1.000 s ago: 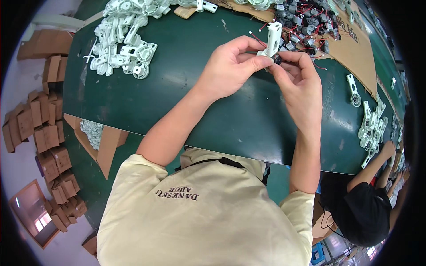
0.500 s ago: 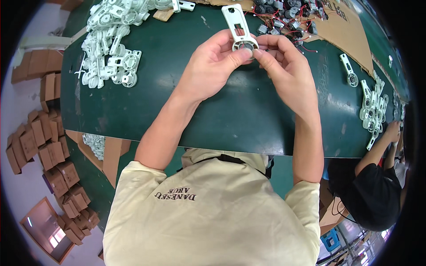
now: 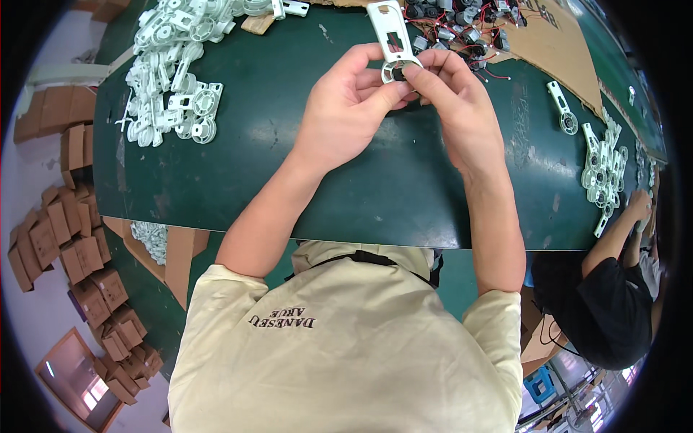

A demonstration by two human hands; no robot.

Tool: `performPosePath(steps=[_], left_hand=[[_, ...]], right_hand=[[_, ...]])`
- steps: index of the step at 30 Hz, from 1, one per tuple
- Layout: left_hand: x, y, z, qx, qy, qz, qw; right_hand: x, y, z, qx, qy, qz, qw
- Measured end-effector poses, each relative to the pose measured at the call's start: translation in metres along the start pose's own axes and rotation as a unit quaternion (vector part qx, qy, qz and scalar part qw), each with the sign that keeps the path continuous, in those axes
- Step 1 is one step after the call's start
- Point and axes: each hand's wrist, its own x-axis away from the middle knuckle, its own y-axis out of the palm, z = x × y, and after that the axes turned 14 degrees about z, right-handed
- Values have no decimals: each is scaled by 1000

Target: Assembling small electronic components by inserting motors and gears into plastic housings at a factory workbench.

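Between both hands, over the far middle of the table, I hold a white plastic housing (image 3: 390, 30) with a long slotted handle and a round ring at its near end. My left hand (image 3: 349, 105) grips the ring from the left, its thumb at the lower rim. My right hand (image 3: 453, 90) has its thumb pressed on the ring, with the fingers curled behind. Something dark sits inside the ring, mostly covered by the thumbs. Just beyond my right hand lies a heap of small motors (image 3: 469, 32) with red and black wires.
Many white housings (image 3: 173, 79) are piled at the far left. On the right lie a single housing (image 3: 562, 108) and a smaller pile (image 3: 604, 169), near another person's arm (image 3: 621, 227). Flat cardboard (image 3: 556, 54) lies under the motors. An open carton (image 3: 184, 256) stands below the table's left edge.
My right thumb has moved up onto the ring, and the housing has tilted slightly. Both hands stay on it. The whole view has shifted a little.
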Motion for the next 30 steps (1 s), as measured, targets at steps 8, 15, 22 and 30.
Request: performPosePath(steps=[8,15,22,30], left_hand=[[6,3,-6,-88,37,11,995],[5,6,-3,-61,50,33,996],[2,2,1,-72,40,30,996],[-2,-1,-12,-56,123,79,988]], right_hand=[[2,5,14,24,-9,37,999],[1,4,7,-2,-17,14,1000],[-3,-3,2,-60,39,-25,997],[0,0,4,5,-84,-67,994]])
